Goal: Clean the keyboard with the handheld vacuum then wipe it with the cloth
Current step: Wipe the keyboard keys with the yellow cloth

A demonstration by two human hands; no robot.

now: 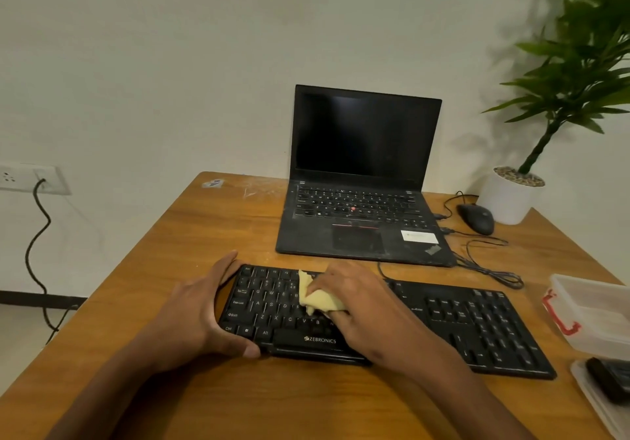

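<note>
Right now the right hand (354,298) presses a bunched yellow cloth (318,298) onto the keys, fingers curled over it, near the middle-left of the black keyboard (477,323). Beside it, the left hand (201,310) grips the keyboard's left end, fingers along the far edge and thumb hooked on the near edge. The keyboard lies on a wooden table (211,235). Behind it sits an open laptop (364,180) with a dark screen, then a mouse (477,218) and a potted plant (521,180). A clear plastic box (589,310) stands at the right edge.
</note>
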